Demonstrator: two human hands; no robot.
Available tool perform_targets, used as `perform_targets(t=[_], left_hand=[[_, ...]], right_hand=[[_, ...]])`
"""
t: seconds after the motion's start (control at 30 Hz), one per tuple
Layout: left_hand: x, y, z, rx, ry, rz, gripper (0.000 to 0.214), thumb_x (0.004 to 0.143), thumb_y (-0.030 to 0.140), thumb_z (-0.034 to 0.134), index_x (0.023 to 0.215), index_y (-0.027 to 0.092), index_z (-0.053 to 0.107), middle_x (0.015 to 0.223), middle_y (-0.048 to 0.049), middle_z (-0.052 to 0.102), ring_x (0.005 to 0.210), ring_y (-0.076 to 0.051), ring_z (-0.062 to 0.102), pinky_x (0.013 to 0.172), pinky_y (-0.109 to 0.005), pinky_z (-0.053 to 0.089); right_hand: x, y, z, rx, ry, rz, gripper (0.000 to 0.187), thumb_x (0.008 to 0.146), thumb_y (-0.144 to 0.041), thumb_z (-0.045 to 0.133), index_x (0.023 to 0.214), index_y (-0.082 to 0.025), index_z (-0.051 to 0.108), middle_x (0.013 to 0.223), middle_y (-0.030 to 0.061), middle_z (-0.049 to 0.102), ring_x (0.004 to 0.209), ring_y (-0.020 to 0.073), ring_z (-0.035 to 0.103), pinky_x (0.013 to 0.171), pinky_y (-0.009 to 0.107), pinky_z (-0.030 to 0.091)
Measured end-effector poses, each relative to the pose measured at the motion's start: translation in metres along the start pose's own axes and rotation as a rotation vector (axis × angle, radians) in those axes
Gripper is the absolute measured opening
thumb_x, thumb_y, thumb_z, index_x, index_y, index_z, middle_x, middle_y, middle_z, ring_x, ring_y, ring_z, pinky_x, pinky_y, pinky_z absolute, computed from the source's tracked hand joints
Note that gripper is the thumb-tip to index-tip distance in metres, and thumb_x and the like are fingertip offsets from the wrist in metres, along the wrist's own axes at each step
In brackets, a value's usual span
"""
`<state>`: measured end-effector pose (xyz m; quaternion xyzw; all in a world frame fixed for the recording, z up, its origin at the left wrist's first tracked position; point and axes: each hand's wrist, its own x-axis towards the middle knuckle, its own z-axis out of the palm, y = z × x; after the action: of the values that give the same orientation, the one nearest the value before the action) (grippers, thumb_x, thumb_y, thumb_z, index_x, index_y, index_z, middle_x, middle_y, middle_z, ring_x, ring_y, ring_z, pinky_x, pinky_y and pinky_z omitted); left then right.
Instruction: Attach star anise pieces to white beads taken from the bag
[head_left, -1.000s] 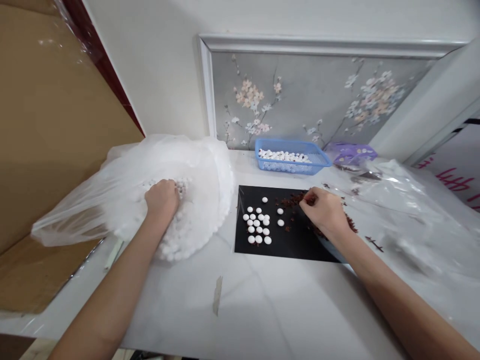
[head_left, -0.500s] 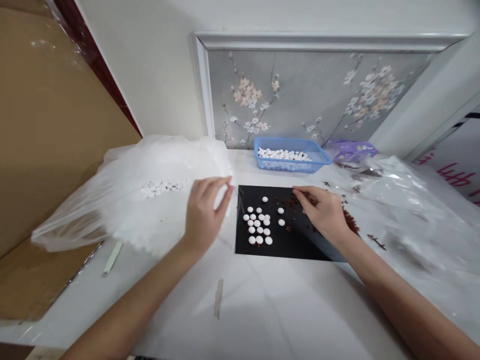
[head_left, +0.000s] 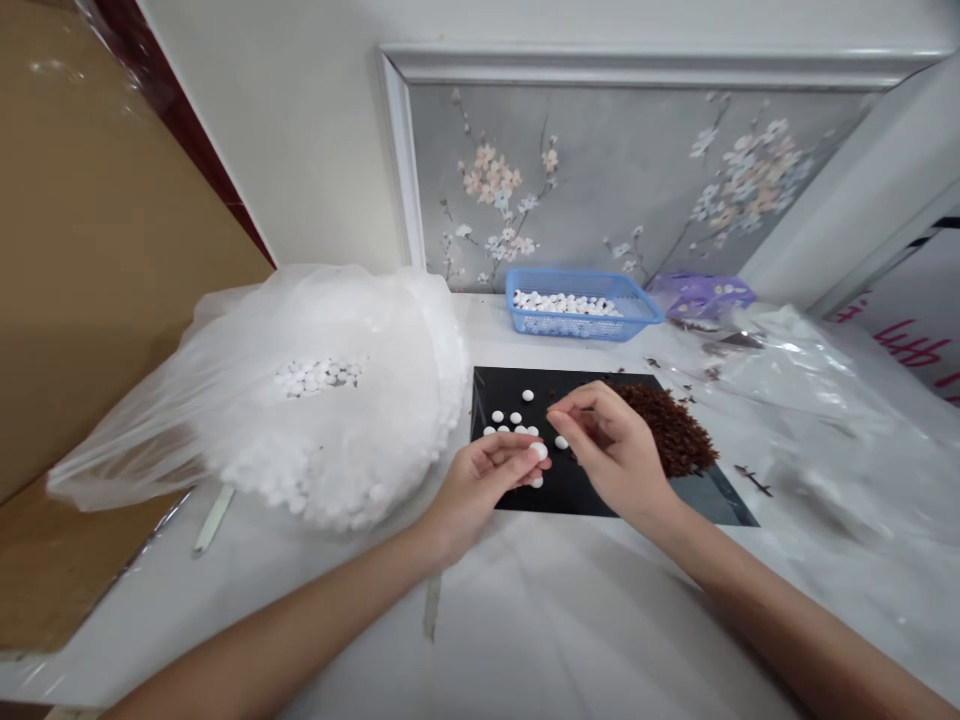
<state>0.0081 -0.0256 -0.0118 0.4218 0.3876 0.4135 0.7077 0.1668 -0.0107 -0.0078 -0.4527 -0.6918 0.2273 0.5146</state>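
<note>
My left hand [head_left: 484, 478] is at the near left edge of a black mat [head_left: 592, 495], its fingers closed on a small white bead [head_left: 538, 451]. My right hand [head_left: 607, 445] hovers just to its right over the mat, thumb and forefinger pinched on something tiny that I cannot make out. Several loose white beads [head_left: 514, 418] lie on the mat beyond my fingers. A heap of small dark red-brown pieces [head_left: 671, 430] sits on the mat's right part. A big clear plastic bag [head_left: 300, 390] full of white beads lies to the left.
A blue basket [head_left: 581, 305] holding white beads stands at the back by the flowered wall panel. A purple basket [head_left: 701, 295] and crumpled clear plastic [head_left: 810, 400] lie to the right. A cardboard sheet [head_left: 90, 280] leans at the left. A strip of tape [head_left: 431, 605] sticks to the white table.
My left hand left the bead bag and came right to the mat with a white bead. My right hand moved left off the dark pile to meet it.
</note>
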Motion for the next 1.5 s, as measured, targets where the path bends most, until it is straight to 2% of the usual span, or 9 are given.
perform_targets(t=[0.13,0.3,0.5,0.83,1.07,1.2,1.3,1.5], left_hand=[[0.004,0.002,-0.006,-0.148,-0.041,-0.086,0.019,0.069,0.028,0.069,0.082,0.015,0.067,0.079,-0.0031,0.065,0.075,-0.01,0.059,0.076,-0.022,0.045],[0.007,0.0,-0.011,-0.198,-0.077,-0.086,0.016,0.072,0.028,0.067,0.08,0.015,0.068,0.074,-0.0017,0.066,0.066,-0.007,0.058,0.071,-0.019,0.045],[0.007,-0.001,-0.011,-0.211,-0.12,-0.074,0.012,0.075,0.024,0.064,0.08,0.014,0.068,0.072,-0.0006,0.065,0.065,-0.005,0.056,0.068,-0.016,0.044],[0.006,-0.001,-0.013,-0.223,-0.094,-0.062,0.009,0.072,0.021,0.066,0.072,0.013,0.068,0.07,-0.0009,0.062,0.066,-0.006,0.056,0.067,-0.016,0.044],[0.007,-0.004,-0.014,-0.257,-0.069,-0.07,0.009,0.069,0.021,0.068,0.072,0.012,0.068,0.069,-0.0009,0.062,0.064,-0.006,0.054,0.066,-0.017,0.044],[0.009,-0.006,-0.016,-0.31,-0.018,-0.087,0.011,0.066,0.021,0.071,0.072,0.012,0.069,0.07,0.0,0.062,0.063,-0.005,0.054,0.067,-0.016,0.043],[0.01,-0.006,-0.017,-0.324,-0.009,-0.094,0.012,0.065,0.021,0.072,0.073,0.013,0.069,0.069,0.0003,0.062,0.063,-0.005,0.054,0.067,-0.016,0.044],[0.011,-0.007,-0.018,-0.316,-0.022,-0.09,0.012,0.067,0.022,0.071,0.072,0.012,0.068,0.069,0.0003,0.062,0.061,-0.004,0.053,0.066,-0.015,0.044]], right_hand=[[-0.003,-0.002,0.004,-0.001,-0.057,-0.045,0.009,0.085,-0.023,0.051,0.078,-0.019,0.055,0.075,0.0006,0.049,0.058,0.0087,0.044,0.048,0.023,0.036],[-0.006,-0.004,0.005,-0.001,-0.08,-0.053,0.01,0.085,-0.023,0.05,0.078,-0.019,0.055,0.073,0.0006,0.048,0.058,0.0091,0.043,0.048,0.023,0.036],[-0.006,-0.005,0.005,-0.008,-0.104,-0.108,0.007,0.085,-0.019,0.051,0.079,-0.019,0.055,0.071,-0.0001,0.047,0.058,0.0087,0.042,0.048,0.022,0.036],[-0.006,-0.007,0.004,-0.011,-0.168,-0.123,0.007,0.085,-0.018,0.051,0.079,-0.018,0.055,0.072,-0.0003,0.046,0.057,0.0078,0.042,0.046,0.02,0.035],[-0.01,-0.007,0.008,0.028,-0.149,-0.104,0.004,0.083,-0.02,0.053,0.083,-0.018,0.057,0.073,0.0007,0.049,0.052,0.0067,0.041,0.043,0.02,0.034],[-0.011,-0.003,0.01,0.018,-0.182,-0.12,0.015,0.078,-0.022,0.059,0.092,-0.018,0.055,0.07,-0.0006,0.047,0.048,0.0059,0.038,0.041,0.021,0.032],[-0.011,-0.002,0.011,0.009,-0.166,-0.126,0.013,0.079,-0.022,0.058,0.091,-0.018,0.056,0.065,-0.002,0.045,0.046,0.0057,0.036,0.041,0.021,0.03],[-0.009,-0.004,0.011,0.021,-0.158,-0.131,0.011,0.08,-0.022,0.058,0.09,-0.018,0.057,0.069,0.0003,0.047,0.051,0.0073,0.04,0.04,0.02,0.03]])
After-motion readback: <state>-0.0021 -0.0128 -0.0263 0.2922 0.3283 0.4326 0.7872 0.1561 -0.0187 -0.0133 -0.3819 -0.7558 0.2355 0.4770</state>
